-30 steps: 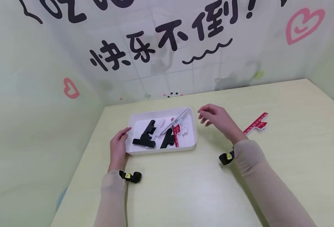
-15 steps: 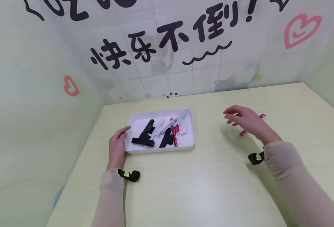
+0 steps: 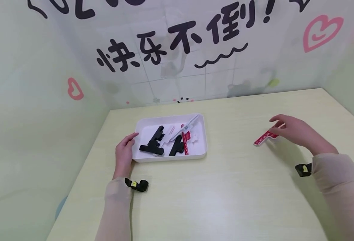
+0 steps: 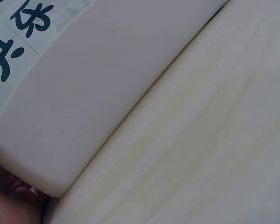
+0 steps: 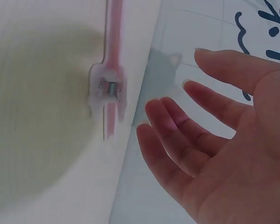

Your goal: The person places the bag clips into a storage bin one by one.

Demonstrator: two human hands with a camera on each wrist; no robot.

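My left hand [image 3: 124,155] grips the left end of a white tray [image 3: 170,160], with fingers along its side wall; the left wrist view shows the outer wall [image 4: 93,88] and part of the hand at its corner. Several black clips [image 3: 151,149], a red-and-white clip [image 3: 185,144] and whitish clips [image 3: 183,129] lie in the tray. At the right, my right hand [image 3: 298,132] hovers over another red-and-white clip [image 3: 262,138], partly covering it. The right wrist view shows this clip's spring [image 5: 113,88] apart from the loosely bent fingers, which hold nothing.
A pale wooden table [image 3: 213,201] carries the tray and clip. Behind it hangs a light printed backdrop [image 3: 180,80] with dark lettering and hearts. A plain wall [image 3: 29,134] stands to the left, and another closes the right side.
My right hand has moved right, from beside the tray to over the red-and-white clip on the table. My left hand has stayed at the tray, whose contents look the same.
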